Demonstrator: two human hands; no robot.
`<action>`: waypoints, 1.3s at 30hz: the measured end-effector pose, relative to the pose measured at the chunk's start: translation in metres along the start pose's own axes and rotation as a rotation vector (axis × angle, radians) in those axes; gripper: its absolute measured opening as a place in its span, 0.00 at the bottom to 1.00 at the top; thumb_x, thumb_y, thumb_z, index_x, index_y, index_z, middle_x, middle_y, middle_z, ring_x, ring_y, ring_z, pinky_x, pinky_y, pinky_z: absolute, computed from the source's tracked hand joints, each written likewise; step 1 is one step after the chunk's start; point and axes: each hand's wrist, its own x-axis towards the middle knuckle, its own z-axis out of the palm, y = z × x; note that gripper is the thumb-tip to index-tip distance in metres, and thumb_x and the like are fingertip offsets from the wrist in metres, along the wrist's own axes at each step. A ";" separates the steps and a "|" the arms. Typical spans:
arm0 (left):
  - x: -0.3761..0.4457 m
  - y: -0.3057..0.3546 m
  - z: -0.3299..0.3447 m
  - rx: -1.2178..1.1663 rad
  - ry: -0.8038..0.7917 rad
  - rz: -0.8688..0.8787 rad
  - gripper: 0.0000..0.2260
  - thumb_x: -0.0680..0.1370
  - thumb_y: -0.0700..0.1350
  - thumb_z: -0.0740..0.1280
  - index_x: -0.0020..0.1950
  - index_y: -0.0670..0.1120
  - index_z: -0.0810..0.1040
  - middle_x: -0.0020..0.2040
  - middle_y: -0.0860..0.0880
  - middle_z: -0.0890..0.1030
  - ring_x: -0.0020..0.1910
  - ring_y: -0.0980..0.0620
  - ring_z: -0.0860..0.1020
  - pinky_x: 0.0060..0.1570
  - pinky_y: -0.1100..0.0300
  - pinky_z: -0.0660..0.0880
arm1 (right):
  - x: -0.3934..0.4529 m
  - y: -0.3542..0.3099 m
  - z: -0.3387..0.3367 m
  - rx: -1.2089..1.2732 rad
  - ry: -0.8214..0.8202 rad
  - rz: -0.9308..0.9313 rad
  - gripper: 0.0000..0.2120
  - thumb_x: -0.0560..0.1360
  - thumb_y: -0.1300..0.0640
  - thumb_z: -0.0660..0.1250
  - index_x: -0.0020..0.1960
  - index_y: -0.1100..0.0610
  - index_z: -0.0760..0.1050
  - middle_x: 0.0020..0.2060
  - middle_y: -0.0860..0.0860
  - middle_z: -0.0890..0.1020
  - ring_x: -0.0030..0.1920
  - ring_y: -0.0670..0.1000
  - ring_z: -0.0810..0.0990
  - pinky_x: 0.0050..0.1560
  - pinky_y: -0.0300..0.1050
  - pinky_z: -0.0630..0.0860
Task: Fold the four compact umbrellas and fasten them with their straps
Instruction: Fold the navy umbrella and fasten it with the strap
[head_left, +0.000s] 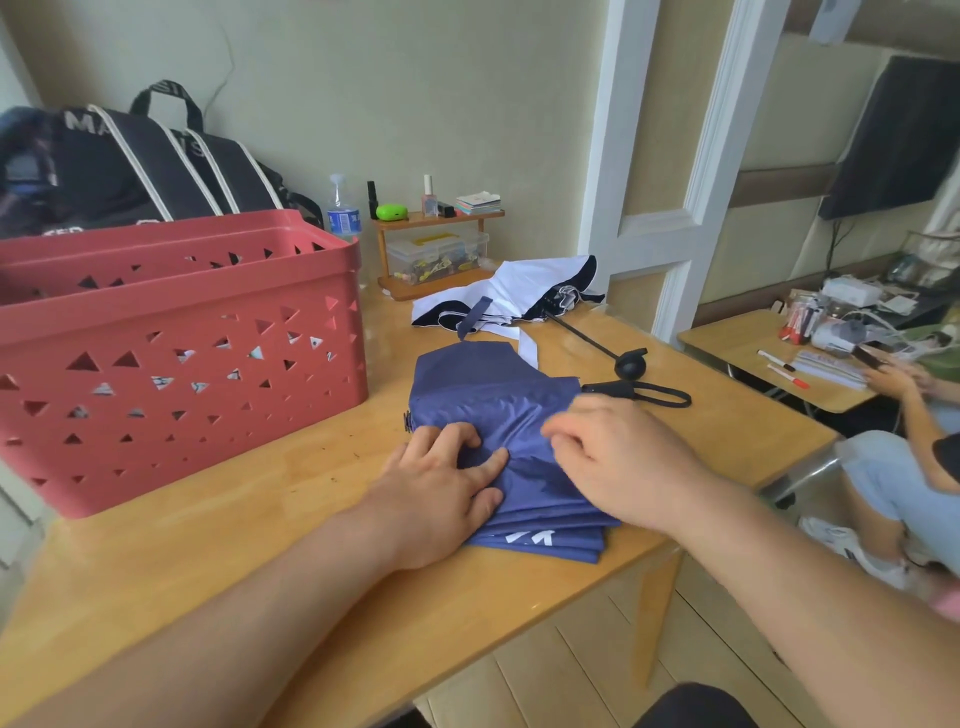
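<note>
A blue umbrella (498, 400) lies collapsed on the wooden table (218, 561), its canopy flattened into stacked pleats. My left hand (441, 488) presses on the left side of the fabric, fingers partly curled into it. My right hand (618, 457) rests on the right side, fingers bent and bunching the cloth; it is blurred. The umbrella's black handle and wrist loop (639, 392) stick out to the right. Behind it lies a white umbrella with dark trim (524, 291), half open, its black shaft and round handle (630, 364) pointing toward me.
A red perforated basket (171, 358) stands on the left of the table with something inside. A small wooden shelf (436, 249), a water bottle (343, 213) and a black bag (130, 166) are at the back. A seated person (904, 457) is at the right.
</note>
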 end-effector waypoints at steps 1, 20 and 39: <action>-0.001 0.001 0.000 -0.014 -0.011 -0.008 0.25 0.85 0.65 0.47 0.83 0.65 0.54 0.75 0.55 0.55 0.74 0.48 0.56 0.77 0.51 0.56 | 0.006 -0.005 0.008 0.002 0.096 -0.010 0.13 0.81 0.57 0.61 0.58 0.51 0.84 0.53 0.48 0.81 0.56 0.52 0.79 0.55 0.49 0.76; 0.024 0.001 -0.028 -0.026 0.310 -0.064 0.16 0.82 0.55 0.55 0.55 0.55 0.82 0.50 0.53 0.84 0.51 0.46 0.79 0.50 0.51 0.74 | 0.007 -0.007 0.047 -0.172 -0.233 0.278 0.27 0.80 0.30 0.51 0.73 0.43 0.61 0.64 0.45 0.65 0.71 0.52 0.63 0.65 0.55 0.67; -0.007 -0.015 -0.013 0.095 -0.258 0.026 0.29 0.85 0.64 0.40 0.84 0.58 0.35 0.82 0.63 0.34 0.79 0.54 0.25 0.77 0.42 0.27 | 0.006 0.005 0.015 -0.144 -0.518 0.231 0.42 0.77 0.25 0.54 0.84 0.45 0.53 0.78 0.43 0.56 0.77 0.49 0.63 0.72 0.52 0.68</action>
